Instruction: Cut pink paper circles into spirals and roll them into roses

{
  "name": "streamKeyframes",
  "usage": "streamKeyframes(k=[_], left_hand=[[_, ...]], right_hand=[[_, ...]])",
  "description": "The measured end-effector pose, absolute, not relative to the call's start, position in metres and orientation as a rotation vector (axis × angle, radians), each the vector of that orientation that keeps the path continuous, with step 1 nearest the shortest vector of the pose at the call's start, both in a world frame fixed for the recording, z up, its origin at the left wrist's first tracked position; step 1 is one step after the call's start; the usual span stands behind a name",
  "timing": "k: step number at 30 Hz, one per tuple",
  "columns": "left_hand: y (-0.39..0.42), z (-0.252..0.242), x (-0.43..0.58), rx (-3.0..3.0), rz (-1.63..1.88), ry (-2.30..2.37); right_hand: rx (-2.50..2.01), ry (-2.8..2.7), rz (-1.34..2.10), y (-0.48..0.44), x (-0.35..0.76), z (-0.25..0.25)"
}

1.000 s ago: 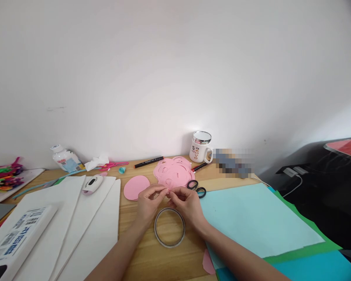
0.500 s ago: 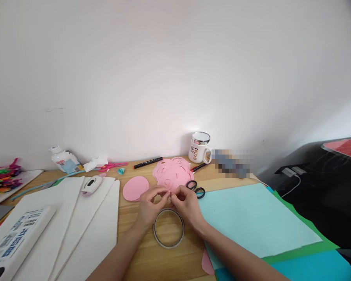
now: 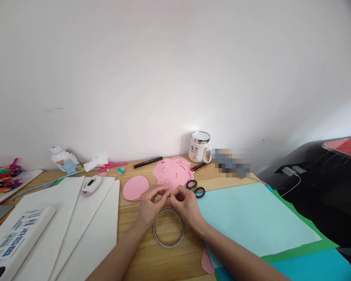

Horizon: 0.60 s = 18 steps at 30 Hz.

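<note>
My left hand (image 3: 152, 201) and my right hand (image 3: 186, 201) meet above the table, thumb and forefinger of each pinched together. Between the fingertips is a small pink paper piece (image 3: 169, 192), mostly hidden by the fingers. Just beyond them lies a heap of pink paper cut-outs (image 3: 175, 171). To the left of it sits a stack of pink paper circles (image 3: 135, 187). A roll of narrow tape (image 3: 169, 246) lies flat below my hands, between the wrists. Black-handled scissors (image 3: 199, 192) rest near my right hand, their blades largely out of sight.
White sheets (image 3: 96, 234), a white box (image 3: 20, 238) and a small white device (image 3: 91, 185) occupy the left. Light blue sheets (image 3: 257, 218) cover the right. A mug (image 3: 197, 150), a black marker (image 3: 148, 162) and a white bottle (image 3: 64, 160) stand or lie near the wall.
The fingertips have shifted very slightly while both hands keep their pinch in the same place. Nothing else has visibly moved.
</note>
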<state>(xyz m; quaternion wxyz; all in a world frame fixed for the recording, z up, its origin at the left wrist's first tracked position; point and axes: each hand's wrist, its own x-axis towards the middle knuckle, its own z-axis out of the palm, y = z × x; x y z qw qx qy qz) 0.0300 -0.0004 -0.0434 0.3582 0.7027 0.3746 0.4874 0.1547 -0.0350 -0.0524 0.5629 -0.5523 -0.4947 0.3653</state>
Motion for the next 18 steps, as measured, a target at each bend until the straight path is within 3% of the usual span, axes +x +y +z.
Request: streamKeyframes(k=[18], left_hand=[[-0.0018, -0.0414, 0.0311, 1.739, 1.164, 0.922]], right_hand=[[-1.306, -1.064, 0.962, -0.0336, 0.1575, -0.0488]])
